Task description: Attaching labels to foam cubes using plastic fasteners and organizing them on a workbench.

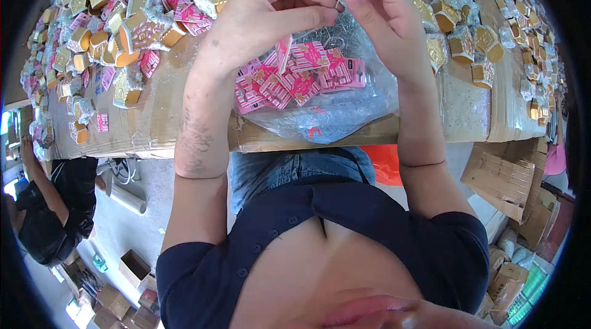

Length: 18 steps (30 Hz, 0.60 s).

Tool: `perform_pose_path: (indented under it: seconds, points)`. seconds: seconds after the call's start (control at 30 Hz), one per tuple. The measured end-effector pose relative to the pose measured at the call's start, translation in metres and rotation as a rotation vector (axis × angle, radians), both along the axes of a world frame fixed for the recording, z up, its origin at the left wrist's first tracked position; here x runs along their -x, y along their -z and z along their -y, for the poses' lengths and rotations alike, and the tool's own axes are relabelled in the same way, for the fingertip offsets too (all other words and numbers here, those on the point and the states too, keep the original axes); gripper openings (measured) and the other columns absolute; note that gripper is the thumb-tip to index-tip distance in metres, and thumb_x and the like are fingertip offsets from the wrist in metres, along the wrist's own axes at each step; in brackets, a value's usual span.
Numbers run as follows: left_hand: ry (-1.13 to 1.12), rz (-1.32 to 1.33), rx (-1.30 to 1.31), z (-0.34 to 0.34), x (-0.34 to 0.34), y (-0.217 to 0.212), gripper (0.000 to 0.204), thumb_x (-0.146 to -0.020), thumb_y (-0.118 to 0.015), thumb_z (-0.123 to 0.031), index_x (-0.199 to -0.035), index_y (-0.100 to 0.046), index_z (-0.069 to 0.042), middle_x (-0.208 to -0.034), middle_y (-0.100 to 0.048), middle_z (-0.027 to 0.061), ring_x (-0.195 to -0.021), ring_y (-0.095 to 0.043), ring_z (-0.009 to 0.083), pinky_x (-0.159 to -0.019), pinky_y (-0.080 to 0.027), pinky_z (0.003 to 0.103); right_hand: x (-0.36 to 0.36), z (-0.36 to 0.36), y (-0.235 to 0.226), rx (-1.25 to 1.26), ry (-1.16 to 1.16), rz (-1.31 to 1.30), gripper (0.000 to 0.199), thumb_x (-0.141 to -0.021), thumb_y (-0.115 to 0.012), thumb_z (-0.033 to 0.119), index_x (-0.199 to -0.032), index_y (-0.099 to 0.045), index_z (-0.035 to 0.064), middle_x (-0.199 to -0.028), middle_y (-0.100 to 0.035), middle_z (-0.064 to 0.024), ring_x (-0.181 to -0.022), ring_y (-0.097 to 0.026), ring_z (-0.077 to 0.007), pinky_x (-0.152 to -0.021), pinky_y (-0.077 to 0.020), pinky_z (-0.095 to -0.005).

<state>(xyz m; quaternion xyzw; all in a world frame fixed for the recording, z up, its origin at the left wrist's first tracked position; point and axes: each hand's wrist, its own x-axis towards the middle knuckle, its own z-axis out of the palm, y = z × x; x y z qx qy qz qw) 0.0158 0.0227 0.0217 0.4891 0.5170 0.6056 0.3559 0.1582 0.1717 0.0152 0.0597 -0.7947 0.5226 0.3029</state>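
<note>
Cardboard-topped table: yr L hand & R hand both pinch a thin bit; keep it steady, don't yank.

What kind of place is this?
Probably a workshop or packing room: there are piles of gold house-shaped ornaments, a heap of pink striped tags, and cardboard boxes on the floor.
</note>
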Motion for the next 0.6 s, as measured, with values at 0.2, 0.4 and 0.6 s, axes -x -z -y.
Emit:
perform_pose_path:
  seconds: [0.2,0.4,0.6]
  points:
    - [-0.017,0.009,0.021,-0.004,-0.008,0.002,0.016,-0.089,-0.065,-0.004,-0.104,-0.068,0.001,-0.09,-0.07,0.0066,-0.082,-0.062,0.0102,-0.072,-0.049,0.023,0.0,-0.007,0.008,-0.016,0.059,0.063,0.015,-0.098,-0.055,0.012,-0.108,-0.056,0.0014,-0.104,-0.057,-0.003,-0.092,-0.054,-0.0107,-0.081,-0.0441,-0.0242]
    - [0.06,0.337,-0.029,-0.01,-0.011,0.007,0.019,-0.088,-0.071,-0.012,-0.103,-0.069,0.0,-0.084,-0.068,0.0036,-0.072,-0.06,0.0065,-0.065,-0.048,0.02,-0.008,0.008,-0.013,-0.129,0.235,0.038,0.004,-0.094,-0.054,0.005,-0.095,-0.056,0.002,-0.091,-0.054,-0.0078,-0.081,-0.052,-0.0163,-0.073,-0.0427,-0.0282]
    - [0.065,0.446,0.021,-0.009,-0.011,0.01,0.02,-0.087,-0.073,-0.012,-0.102,-0.069,0.0,-0.081,-0.067,0.0033,-0.069,-0.061,0.0078,-0.062,-0.047,0.02,0.049,-0.01,0.013,-0.284,-0.064,-0.88,0.001,-0.092,-0.056,0.003,-0.093,-0.056,0.0025,-0.088,-0.055,-0.0104,-0.079,-0.055,-0.0238,-0.072,-0.0443,-0.0322]
